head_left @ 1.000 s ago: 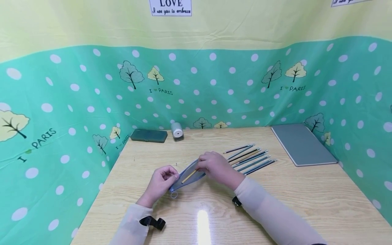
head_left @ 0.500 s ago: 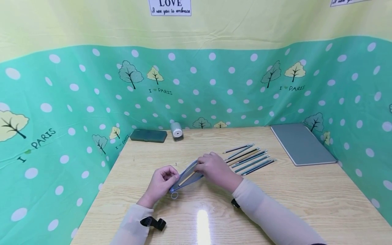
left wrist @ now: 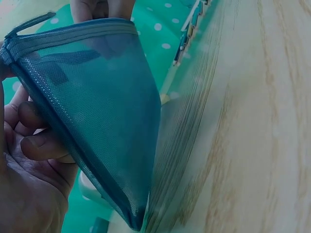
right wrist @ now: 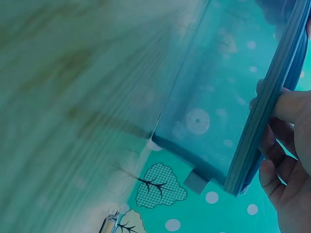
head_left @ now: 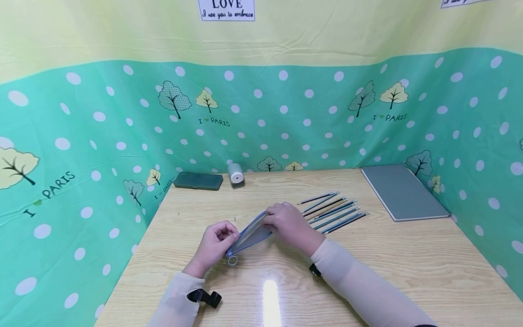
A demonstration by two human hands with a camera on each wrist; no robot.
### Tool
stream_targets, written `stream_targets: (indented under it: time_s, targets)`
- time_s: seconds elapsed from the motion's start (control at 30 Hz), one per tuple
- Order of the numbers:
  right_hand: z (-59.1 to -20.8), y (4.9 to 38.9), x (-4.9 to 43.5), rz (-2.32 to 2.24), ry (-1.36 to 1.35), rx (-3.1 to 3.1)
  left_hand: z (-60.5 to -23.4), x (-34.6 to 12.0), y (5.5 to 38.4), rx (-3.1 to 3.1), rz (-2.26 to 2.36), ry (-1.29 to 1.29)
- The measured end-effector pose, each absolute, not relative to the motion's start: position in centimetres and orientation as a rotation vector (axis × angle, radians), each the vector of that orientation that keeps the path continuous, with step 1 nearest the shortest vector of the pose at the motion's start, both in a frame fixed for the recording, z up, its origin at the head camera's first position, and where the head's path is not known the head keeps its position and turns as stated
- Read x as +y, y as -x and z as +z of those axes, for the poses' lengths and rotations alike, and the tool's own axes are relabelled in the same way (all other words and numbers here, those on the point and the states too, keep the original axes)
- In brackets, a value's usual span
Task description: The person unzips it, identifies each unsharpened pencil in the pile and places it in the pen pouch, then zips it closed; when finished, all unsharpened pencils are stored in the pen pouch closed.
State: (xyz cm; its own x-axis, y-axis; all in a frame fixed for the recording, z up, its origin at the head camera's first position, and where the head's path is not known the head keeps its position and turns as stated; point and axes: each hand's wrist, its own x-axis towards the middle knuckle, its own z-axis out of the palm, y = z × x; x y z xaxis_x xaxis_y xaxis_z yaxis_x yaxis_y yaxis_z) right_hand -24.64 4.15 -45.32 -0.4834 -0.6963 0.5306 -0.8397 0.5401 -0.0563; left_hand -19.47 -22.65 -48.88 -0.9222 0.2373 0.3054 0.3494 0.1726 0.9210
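Observation:
A blue mesh zip pouch [head_left: 252, 237] is held up between my two hands over the table. My left hand [head_left: 214, 245] pinches its near left end, where a ring-shaped zipper pull [head_left: 232, 260] dangles. At the pouch's other end, my right hand [head_left: 290, 227] grips the zippered edge [right wrist: 255, 138], thumb on one side of it in the right wrist view. The mesh is see-through in both wrist views, and no pencil shows through it there. Several pencils [head_left: 337, 211], mostly blue and black with some yellow, lie side by side just beyond my right hand.
At the back left lie a dark green case [head_left: 198, 181] and a small pale cylindrical object [head_left: 236, 175]. A grey notebook or board [head_left: 404, 193] lies at the back right. Polka-dotted curtains [head_left: 282, 122] enclose the wooden table [head_left: 347, 281] at the back and sides.
A yellow pencil my right hand held at the pouch's opening slid down toward the left and is no longer visible. My right hand now holds the pouch edge; the left hand stayed put.

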Motion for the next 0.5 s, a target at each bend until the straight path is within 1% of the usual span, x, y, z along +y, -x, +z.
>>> stream_targets:
  time_s: [0.2,0.5]
  targets:
    - [-45.57,25.27,4.50,0.458,-1.234,-2.295,-48.94,-22.71,19.49,-2.330,-1.878,0.588]
    - [-45.29,25.44,4.92,0.629,-1.252,-2.340,-49.05,-22.84,19.56,-2.335,-1.869,0.582]
